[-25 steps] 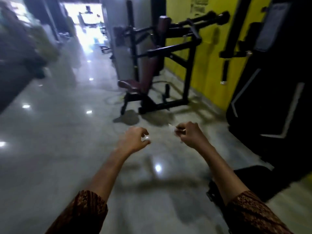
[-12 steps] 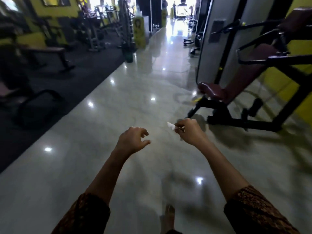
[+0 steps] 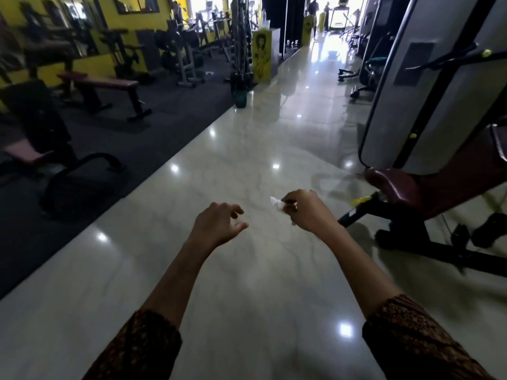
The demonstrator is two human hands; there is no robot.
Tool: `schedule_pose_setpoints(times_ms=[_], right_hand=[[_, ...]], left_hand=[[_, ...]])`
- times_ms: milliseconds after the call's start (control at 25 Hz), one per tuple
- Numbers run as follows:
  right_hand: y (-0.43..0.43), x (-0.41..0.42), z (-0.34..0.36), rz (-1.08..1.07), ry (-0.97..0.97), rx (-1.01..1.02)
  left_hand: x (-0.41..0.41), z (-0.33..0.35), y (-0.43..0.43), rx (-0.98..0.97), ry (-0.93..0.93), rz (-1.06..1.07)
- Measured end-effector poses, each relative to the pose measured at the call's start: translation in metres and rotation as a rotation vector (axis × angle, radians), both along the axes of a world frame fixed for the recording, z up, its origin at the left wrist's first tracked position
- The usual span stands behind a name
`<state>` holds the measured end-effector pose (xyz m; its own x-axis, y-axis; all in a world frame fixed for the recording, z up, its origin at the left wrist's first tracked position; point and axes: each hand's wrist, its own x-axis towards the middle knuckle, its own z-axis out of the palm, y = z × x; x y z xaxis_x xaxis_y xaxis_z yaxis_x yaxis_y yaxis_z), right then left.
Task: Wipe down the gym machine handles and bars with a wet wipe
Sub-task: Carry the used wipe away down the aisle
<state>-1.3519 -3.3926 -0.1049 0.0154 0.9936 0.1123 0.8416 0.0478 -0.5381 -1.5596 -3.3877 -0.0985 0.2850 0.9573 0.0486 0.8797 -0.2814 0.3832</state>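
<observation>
Ahead of the wearer: two hands over a gym aisle, a wipe in the right

Seen from a head-worn camera, two bare forearms reach forward over a glossy pale floor [image 3: 247,275] that mirrors the ceiling lights as bright spots. Each arm comes out of a dark brown patterned sleeve [image 3: 142,344] at the bottom edge.

The left hand [image 3: 216,226] hangs left of centre, back upward. Its fingers are loosely curled, with thumb and forefinger apart, and it holds nothing. The right hand [image 3: 307,209] is near it but apart, a little higher in view. Its fingers are curled tight around a small crumpled white wet wipe [image 3: 277,203]. One end of the wipe sticks out of the fist toward the left hand and touches nothing else.

At the right stands a gym machine [image 3: 406,231] with a black frame. It has a maroon padded seat [image 3: 395,187], a tall grey panel [image 3: 439,105] behind that, and a thin black bar [image 3: 450,60] with a yellow tip higher up. The right hand appears near the front of the seat but touches no part of the machine.

On the left lies a dark rubber mat [image 3: 164,127]. On it stands a flat bench [image 3: 101,83] with a maroon pad. Behind it, racks and machines line a yellow wall, too dim to tell apart. A dark green bucket [image 3: 241,98] sits at the mat's edge, just in front of a yellow stand [image 3: 262,56]. The aisle runs on to a bright opening where small figures stand.
</observation>
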Motion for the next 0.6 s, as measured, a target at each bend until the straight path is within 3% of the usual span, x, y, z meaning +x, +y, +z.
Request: schedule_pose_setpoints(times_ms=[160,600], right_hand=[[0.096,0.013,-0.014,0.068,0.018,-0.048],[0.445,0.063,-0.002,0.034,-0.016,0.011]], left_hand=[[0.015,-0.014,0.09,-0.052,0.026,0.033],[0.081,0.008,0.459,-0.001,-0.037,-0.043]])
